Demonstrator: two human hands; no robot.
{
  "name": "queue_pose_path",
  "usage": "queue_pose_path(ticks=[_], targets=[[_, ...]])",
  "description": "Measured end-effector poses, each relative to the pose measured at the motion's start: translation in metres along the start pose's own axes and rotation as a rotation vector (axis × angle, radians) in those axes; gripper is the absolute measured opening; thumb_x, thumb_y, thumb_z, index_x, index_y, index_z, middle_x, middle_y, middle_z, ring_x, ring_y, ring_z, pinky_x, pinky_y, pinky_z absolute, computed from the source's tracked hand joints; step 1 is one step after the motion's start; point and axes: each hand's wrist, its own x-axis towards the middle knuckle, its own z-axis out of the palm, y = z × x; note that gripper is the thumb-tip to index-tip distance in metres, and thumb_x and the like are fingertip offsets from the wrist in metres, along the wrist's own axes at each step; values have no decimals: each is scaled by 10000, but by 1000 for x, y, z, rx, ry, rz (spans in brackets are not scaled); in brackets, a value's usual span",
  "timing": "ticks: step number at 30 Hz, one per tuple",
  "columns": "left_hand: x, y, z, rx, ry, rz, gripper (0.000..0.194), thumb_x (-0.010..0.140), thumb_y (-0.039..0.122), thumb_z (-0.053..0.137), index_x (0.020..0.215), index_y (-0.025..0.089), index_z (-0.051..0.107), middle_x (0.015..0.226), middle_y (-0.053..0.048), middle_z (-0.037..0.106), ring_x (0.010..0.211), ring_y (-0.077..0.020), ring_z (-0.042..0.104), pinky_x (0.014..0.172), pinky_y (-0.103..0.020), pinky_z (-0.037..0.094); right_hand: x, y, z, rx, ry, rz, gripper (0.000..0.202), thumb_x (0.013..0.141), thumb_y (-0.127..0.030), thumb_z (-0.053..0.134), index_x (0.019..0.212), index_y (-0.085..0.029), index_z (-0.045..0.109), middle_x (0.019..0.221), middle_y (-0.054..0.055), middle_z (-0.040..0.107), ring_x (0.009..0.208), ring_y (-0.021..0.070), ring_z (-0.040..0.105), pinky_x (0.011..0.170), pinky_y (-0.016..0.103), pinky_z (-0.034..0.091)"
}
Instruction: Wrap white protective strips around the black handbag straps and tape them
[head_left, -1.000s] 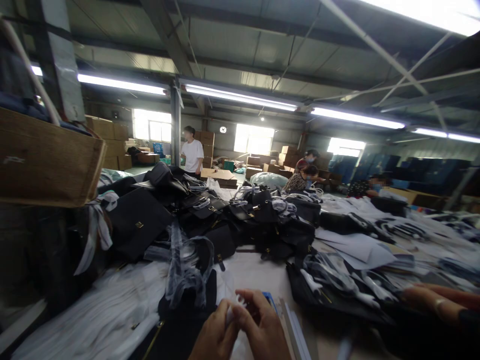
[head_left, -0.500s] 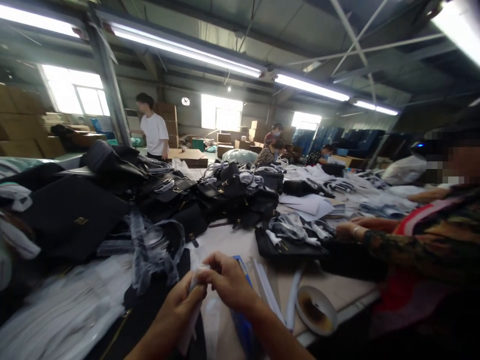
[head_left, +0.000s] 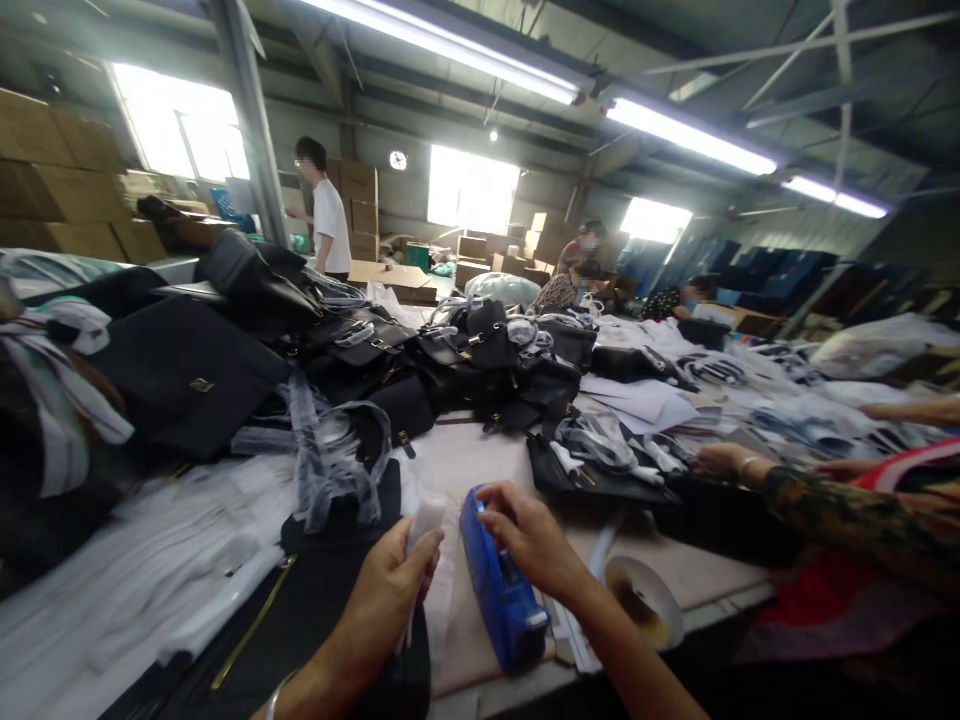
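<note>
My left hand (head_left: 394, 575) is closed around a narrow bundle in white wrapping (head_left: 429, 515), its top sticking up above the fist. What lies inside the wrapping is hidden. My right hand (head_left: 529, 530) is over the far end of a blue tape dispenser (head_left: 495, 610), fingers bent, thumb and forefinger a little apart at its edge. Beneath my left forearm lies a black bag piece with a gold zip (head_left: 251, 625). Clear plastic-wrapped straps (head_left: 330, 450) rest just beyond my left hand.
Black bags (head_left: 450, 350) are heaped across the table. White wrapped sheets (head_left: 135, 560) spread at left. A round dish with brown residue (head_left: 643, 600) sits near the front edge. At right, a co-worker's hand (head_left: 724, 462) rests by a black bag (head_left: 600, 470). More people stand farther back.
My right hand has left the white bundle and moved right to the blue tape dispenser. My left hand keeps hold of the bundle. The view has tilted down and turned slightly left.
</note>
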Motion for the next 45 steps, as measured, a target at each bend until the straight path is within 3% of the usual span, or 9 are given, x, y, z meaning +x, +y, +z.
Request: queue_pose_path(ticks=[3, 9, 14, 19, 25, 29, 34, 40, 45], targets=[[1, 0, -6, -70, -24, -32, 315, 833, 471, 600, 790, 169, 519, 599, 64, 443, 476, -70, 370, 443, -178, 312, -29, 35, -18, -224, 118, 165, 198, 896, -370, 511, 847, -208, 613, 725, -7, 626, 699, 171, 585, 656, 275, 397], [4, -2, -8, -113, -61, -66, 313, 829, 458, 613, 801, 154, 546, 603, 48, 489, 476, -67, 407, 457, -172, 345, -73, 78, -12, -242, 17, 339, 417, 896, -540, 450, 726, -185, 589, 737, 17, 615, 771, 208, 579, 692, 294, 385], [3, 0, -10, -124, -50, -70, 321, 818, 459, 624, 786, 150, 542, 596, 48, 492, 468, -61, 407, 445, -166, 342, -72, 86, 5, -99, 105, 358, 374, 834, -517, 544, 682, -176, 568, 656, -9, 580, 693, 176, 547, 651, 267, 375], [3, -1, -12, -135, -51, -72, 330, 800, 465, 639, 786, 152, 535, 593, 51, 483, 462, -60, 390, 442, -167, 331, -68, 96, 6, 85, 110, 405, 353, 716, -515, 624, 658, -175, 549, 597, -13, 565, 615, 162, 524, 614, 264, 381], [1, 7, -10, -146, -25, -95, 362, 743, 492, 677, 757, 153, 551, 574, 47, 494, 442, -69, 414, 435, -179, 335, -83, 70, -1, -43, 159, 325, 327, 798, -480, 596, 688, -171, 588, 683, 4, 603, 715, 171, 542, 690, 269, 394], [1, 10, -9, -158, -18, -102, 378, 720, 504, 690, 750, 150, 561, 565, 42, 502, 432, -71, 420, 425, -180, 324, -99, 63, -1, 104, 158, 401, 403, 792, -565, 598, 720, -168, 584, 645, -2, 599, 560, 111, 476, 538, 227, 358], [3, 6, -10, -153, -51, -106, 363, 750, 491, 675, 773, 147, 557, 587, 40, 508, 447, -63, 409, 436, -173, 317, -116, 81, 6, 370, 153, 587, 510, 642, -655, 697, 707, -175, 539, 583, -23, 573, 424, 51, 371, 390, 176, 267], [4, 3, -11, -150, -83, -113, 345, 783, 475, 656, 801, 148, 548, 598, 51, 481, 469, -59, 384, 445, -168, 313, -123, 107, 18, 669, 151, 802, 565, 491, -588, 829, 670, -187, 473, 542, -62, 530, 399, 17, 360, 380, 129, 261], [7, 0, -11, -198, -103, -145, 371, 759, 499, 666, 806, 153, 539, 580, 58, 469, 443, -49, 352, 428, -165, 276, -116, 123, 14, 590, 29, 718, 589, 460, -647, 809, 630, -178, 496, 497, -52, 519, 372, 10, 338, 401, 158, 272]])
